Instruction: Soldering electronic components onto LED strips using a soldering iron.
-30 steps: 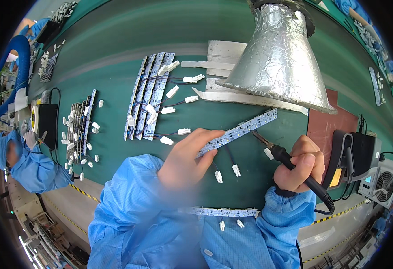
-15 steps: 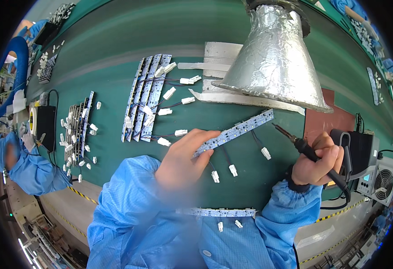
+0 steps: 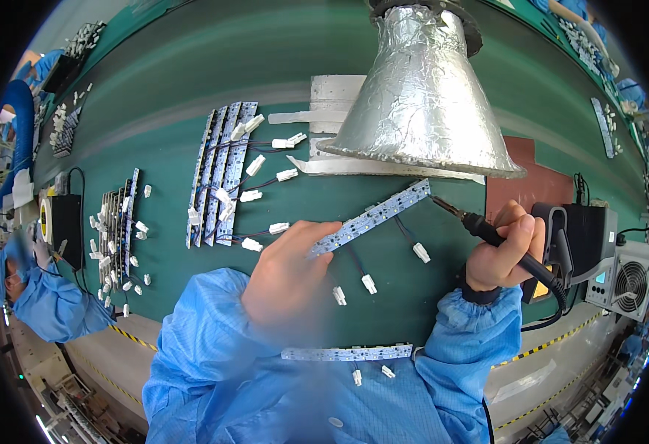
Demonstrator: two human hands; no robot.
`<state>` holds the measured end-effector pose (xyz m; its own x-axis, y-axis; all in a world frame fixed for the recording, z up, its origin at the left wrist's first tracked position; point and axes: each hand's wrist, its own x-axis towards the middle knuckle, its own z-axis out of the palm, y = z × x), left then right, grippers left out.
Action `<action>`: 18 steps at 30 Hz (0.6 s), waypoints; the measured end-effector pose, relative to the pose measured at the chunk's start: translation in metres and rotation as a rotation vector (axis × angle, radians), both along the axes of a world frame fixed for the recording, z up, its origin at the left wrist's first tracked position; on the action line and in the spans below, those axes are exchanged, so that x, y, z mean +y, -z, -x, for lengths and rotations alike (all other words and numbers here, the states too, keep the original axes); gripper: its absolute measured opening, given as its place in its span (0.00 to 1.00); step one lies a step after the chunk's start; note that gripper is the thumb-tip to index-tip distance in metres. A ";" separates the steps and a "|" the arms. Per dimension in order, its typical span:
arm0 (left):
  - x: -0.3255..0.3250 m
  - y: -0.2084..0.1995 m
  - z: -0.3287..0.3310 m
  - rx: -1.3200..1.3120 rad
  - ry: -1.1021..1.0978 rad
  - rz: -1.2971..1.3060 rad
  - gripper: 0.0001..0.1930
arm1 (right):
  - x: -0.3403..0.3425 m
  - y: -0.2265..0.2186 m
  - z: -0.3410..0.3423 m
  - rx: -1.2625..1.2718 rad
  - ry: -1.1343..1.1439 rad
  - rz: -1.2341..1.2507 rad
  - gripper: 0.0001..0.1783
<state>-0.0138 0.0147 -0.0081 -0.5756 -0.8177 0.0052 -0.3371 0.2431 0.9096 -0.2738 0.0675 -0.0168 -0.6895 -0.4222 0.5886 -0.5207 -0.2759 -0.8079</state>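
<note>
Between the thumb and fingers of my left hand (image 3: 286,270) is the near end of a long, narrow LED circuit board (image 3: 374,220), tilted up to the right. Wires with white plug connectors (image 3: 369,283) hang from its lower edge. My right hand (image 3: 503,251) is closed round the black handle of a soldering iron (image 3: 482,226). The iron's tip is close to the board's far right end; whether they touch, I cannot tell. Another LED board (image 3: 346,354) with two white connectors lies along the near table edge, in front of my body.
A foil-covered fume hood (image 3: 420,96) hangs over the far middle. Left of it lies a row of LED boards (image 3: 224,170) with wired connectors. Boards are also stacked at far left (image 3: 117,229). To the right stand a soldering station (image 3: 587,240) and a fan unit (image 3: 627,280). Co-workers sit around.
The whole view has shifted, so most things appear farther left. The iron's tip has come closer to the board's right end. Both hands keep their hold.
</note>
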 end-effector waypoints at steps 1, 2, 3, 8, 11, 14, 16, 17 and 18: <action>0.000 0.001 0.000 0.000 0.001 0.000 0.19 | -0.002 -0.002 -0.002 0.018 -0.005 -0.010 0.22; 0.000 0.001 -0.001 0.001 0.003 0.002 0.19 | -0.003 -0.002 -0.004 0.037 -0.009 -0.020 0.20; 0.000 0.001 -0.001 0.004 0.005 0.004 0.19 | -0.004 -0.002 -0.004 0.038 -0.008 -0.020 0.20; 0.000 -0.002 0.000 0.003 0.004 -0.019 0.19 | -0.003 -0.002 -0.003 0.064 -0.002 -0.037 0.20; 0.001 -0.003 0.000 -0.009 0.000 -0.027 0.19 | -0.003 0.000 -0.002 0.065 -0.006 -0.050 0.20; 0.001 -0.004 0.001 -0.008 -0.002 -0.044 0.19 | -0.002 0.000 -0.001 0.052 0.012 -0.077 0.20; 0.002 -0.004 0.001 -0.003 -0.002 -0.060 0.19 | -0.002 -0.001 -0.002 0.055 0.016 -0.083 0.20; 0.001 -0.003 0.001 -0.007 0.001 -0.044 0.19 | -0.002 -0.002 -0.002 0.058 0.019 -0.087 0.21; 0.001 -0.003 0.001 -0.011 0.004 -0.027 0.19 | -0.001 -0.001 -0.001 0.057 0.019 -0.087 0.21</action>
<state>-0.0150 0.0161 -0.0054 -0.5787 -0.8152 -0.0232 -0.3465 0.2200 0.9119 -0.2723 0.0661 -0.0156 -0.6644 -0.4604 0.5888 -0.5712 -0.1953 -0.7972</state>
